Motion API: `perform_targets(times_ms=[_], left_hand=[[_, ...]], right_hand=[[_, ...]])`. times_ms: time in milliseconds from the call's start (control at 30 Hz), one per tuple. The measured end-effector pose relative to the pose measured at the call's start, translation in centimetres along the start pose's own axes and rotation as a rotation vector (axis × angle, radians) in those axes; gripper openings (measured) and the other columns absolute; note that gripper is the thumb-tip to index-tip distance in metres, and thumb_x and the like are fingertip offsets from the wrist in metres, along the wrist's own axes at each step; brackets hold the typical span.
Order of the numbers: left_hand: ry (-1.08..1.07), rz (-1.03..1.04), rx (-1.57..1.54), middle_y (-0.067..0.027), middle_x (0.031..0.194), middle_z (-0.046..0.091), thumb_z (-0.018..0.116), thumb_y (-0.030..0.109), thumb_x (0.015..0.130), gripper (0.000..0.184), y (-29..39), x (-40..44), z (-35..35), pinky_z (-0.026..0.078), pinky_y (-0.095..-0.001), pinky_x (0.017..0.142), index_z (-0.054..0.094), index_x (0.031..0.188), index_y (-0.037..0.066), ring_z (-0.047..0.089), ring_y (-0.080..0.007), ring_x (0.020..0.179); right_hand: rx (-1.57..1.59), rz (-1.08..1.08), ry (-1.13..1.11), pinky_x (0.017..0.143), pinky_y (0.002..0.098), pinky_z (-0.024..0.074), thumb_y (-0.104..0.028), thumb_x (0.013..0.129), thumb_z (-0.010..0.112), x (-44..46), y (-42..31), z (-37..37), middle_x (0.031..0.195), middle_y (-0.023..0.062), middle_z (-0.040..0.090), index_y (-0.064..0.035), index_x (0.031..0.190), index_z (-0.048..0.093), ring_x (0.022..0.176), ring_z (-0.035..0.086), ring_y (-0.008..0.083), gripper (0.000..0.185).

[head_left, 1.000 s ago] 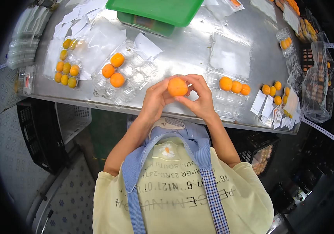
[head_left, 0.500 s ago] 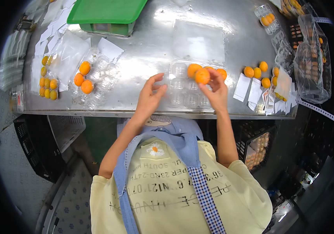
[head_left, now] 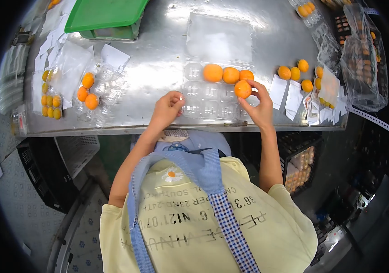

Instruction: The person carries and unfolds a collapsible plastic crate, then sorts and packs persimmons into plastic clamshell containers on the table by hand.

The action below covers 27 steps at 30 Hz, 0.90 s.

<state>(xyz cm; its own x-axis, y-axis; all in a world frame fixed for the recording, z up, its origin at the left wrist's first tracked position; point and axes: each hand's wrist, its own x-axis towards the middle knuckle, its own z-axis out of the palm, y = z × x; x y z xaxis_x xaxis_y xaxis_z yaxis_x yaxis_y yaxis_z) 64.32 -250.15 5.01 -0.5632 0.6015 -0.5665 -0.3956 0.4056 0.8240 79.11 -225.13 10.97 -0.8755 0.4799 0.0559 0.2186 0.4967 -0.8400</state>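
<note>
My right hand [head_left: 259, 104] pinches an orange fruit [head_left: 242, 89] over the right side of a clear plastic tray [head_left: 211, 109]. Three more orange fruits [head_left: 231, 75] lie in a row along the tray's far compartments, and the compartments nearer me hold none. Beside the tray's left edge, my left hand [head_left: 169, 108] has its fingers drawn together at the tips; nothing can be made out between them. The tray's flat lid [head_left: 219, 38] lies folded open behind it.
Another clear tray [head_left: 108, 98] with three orange fruits is to the left, with a tray of smaller yellow fruits [head_left: 51, 101] beyond it. A green-lidded box [head_left: 106, 16] stands at the back. White cards [head_left: 293, 100] and loose fruits [head_left: 284, 73] lie to the right.
My hands have parted, and the right one has carried the fruit rightward over the tray. The left hand has moved to the tray's left side. The view has shifted rightward.
</note>
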Motion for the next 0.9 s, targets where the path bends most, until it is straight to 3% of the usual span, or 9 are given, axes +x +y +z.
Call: perform_targets(times_ms=[100,200,367,800,900], left_hand=[[0.06,-0.027,-0.035,-0.0028,0.071,0.058,0.06,0.007,0.086,0.012,0.9,-0.3,-0.9,0.045,-0.0222,0.049,0.058,0.097,0.001,0.055,-0.0085,0.055],[0.066,-0.016,0.001,-0.0026,0.07,0.058,0.06,0.006,0.086,0.011,0.0,-0.1,-1.3,0.045,-0.0223,0.049,0.058,0.096,0.001,0.055,-0.0083,0.054],[0.077,-0.017,0.035,-0.0022,0.07,0.057,0.059,0.006,0.087,0.01,0.2,-0.1,-1.1,0.045,-0.0228,0.049,0.058,0.095,0.002,0.055,-0.0084,0.054],[0.055,-0.028,0.06,-0.0037,0.073,0.059,0.062,0.009,0.084,0.016,-0.4,0.2,-1.7,0.046,-0.0243,0.055,0.059,0.099,0.002,0.056,-0.01,0.06],[0.292,0.207,0.339,-0.0057,0.08,0.061,0.064,0.01,0.082,0.025,1.0,-0.8,-0.8,0.048,-0.0262,0.06,0.058,0.105,0.003,0.057,-0.0117,0.068]], right_hand=[[0.002,0.023,0.008,0.085,0.032,0.0516,-0.002,0.071,0.073,-0.2,-0.4,-1.3,0.117,0.0106,0.051,-0.0037,0.118,0.055,0.107,0.055,0.022,0.05],[-0.092,-0.09,-0.144,0.086,0.0324,0.0501,-0.001,0.07,0.073,-0.2,-0.1,-0.5,0.116,0.0114,0.051,-0.005,0.116,0.056,0.106,0.054,0.0239,0.05],[-0.301,-0.293,-0.18,0.079,0.0368,0.0466,-0.011,0.067,0.073,0.6,-1.4,0.8,0.104,0.0076,0.056,-0.0069,0.106,0.058,0.095,0.054,0.029,0.041],[-0.345,-0.258,-0.167,0.077,0.0352,0.0485,-0.009,0.067,0.073,0.4,-1.0,2.2,0.106,0.0078,0.058,-0.006,0.108,0.06,0.091,0.057,0.0283,0.043],[-0.187,-0.13,-0.14,0.076,0.0316,0.0479,-0.008,0.067,0.074,0.3,-0.7,2.3,0.107,0.0075,0.058,-0.005,0.11,0.06,0.087,0.057,0.0237,0.045]])
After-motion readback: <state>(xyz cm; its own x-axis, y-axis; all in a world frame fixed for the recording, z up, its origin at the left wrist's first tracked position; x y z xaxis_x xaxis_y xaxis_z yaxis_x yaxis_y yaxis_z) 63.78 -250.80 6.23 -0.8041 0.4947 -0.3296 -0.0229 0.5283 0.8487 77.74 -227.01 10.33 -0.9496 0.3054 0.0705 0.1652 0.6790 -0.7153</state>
